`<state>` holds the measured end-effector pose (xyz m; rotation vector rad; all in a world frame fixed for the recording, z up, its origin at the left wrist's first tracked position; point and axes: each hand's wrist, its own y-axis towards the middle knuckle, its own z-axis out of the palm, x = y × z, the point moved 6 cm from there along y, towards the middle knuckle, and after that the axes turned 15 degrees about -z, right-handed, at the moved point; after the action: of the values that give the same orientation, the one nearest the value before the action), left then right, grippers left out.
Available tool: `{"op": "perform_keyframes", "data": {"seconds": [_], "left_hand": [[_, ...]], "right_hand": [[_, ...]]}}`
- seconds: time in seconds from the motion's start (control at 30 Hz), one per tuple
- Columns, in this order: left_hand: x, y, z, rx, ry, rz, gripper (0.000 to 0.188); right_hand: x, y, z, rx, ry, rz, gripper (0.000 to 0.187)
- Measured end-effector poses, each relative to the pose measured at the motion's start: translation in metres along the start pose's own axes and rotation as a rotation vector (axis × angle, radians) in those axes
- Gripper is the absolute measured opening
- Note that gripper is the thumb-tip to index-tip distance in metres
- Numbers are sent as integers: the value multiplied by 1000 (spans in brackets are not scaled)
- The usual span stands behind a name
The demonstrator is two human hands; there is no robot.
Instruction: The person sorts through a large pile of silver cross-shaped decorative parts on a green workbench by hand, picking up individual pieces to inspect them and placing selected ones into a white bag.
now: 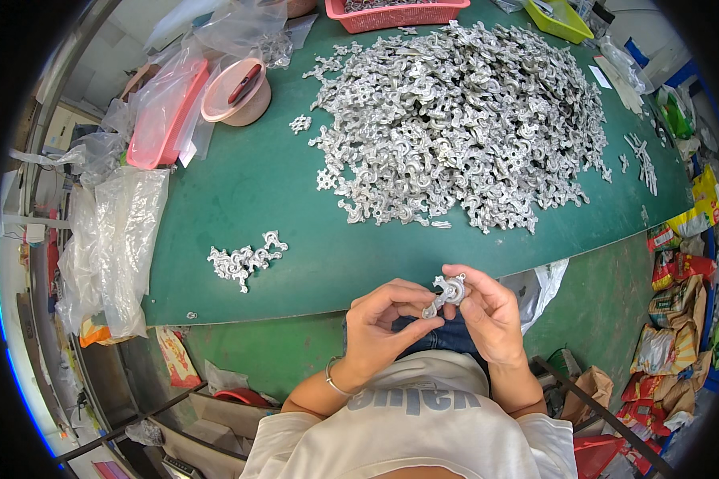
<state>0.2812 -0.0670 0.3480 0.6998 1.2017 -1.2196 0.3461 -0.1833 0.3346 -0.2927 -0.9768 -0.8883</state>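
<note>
Just off the table's near edge, a small silvery metal casting (447, 293) with curled arms is held between my two hands. My left hand (389, 321) pinches its lower left end between thumb and fingers. The thumb and fingers of my right hand (490, 317) close on its right side. Past my hands rises a large heap of similar silvery castings (463, 120) on the green table (335, 271). A smaller cluster of castings (246, 259) lies to the left, near the front of the table.
A pink bowl (240, 104) with a red-handled tool stands at the far left, beside a pink tray (168, 112) and clear plastic bags (120, 239). At the back are a pink basket (399, 16) and a yellow-green basket (563, 20). Colourful bags (671, 319) line the right side.
</note>
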Motion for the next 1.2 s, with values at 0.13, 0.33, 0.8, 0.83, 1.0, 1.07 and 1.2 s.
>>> {"op": "perform_keyframes", "data": {"seconds": [0.13, 0.33, 0.8, 0.83, 1.0, 1.07, 1.2], "left_hand": [[-1, 0, 1, -5, 8, -6, 28], [4, -9, -22, -268, 188, 68, 20], [-3, -46, -179, -1300, 1142, 199, 30], [-7, -45, -169, -1282, 1112, 250, 31], [-13, -13, -85, -640, 780, 236, 35], [-11, 6, -41, -324, 709, 241, 34], [-3, 23, -28, -152, 789, 361, 23]], "right_hand": [[0, 0, 0, -6, -4, 10, 38], [-5, 6, -3, -15, -250, -22, 31], [-30, 53, -28, -14, -1746, -434, 9], [-29, 52, -30, -24, -1691, -447, 9], [-21, 42, -10, 15, -1138, -310, 7], [-34, 33, -4, 72, -790, -72, 9], [-49, 28, -11, 23, -446, 117, 16]]}}
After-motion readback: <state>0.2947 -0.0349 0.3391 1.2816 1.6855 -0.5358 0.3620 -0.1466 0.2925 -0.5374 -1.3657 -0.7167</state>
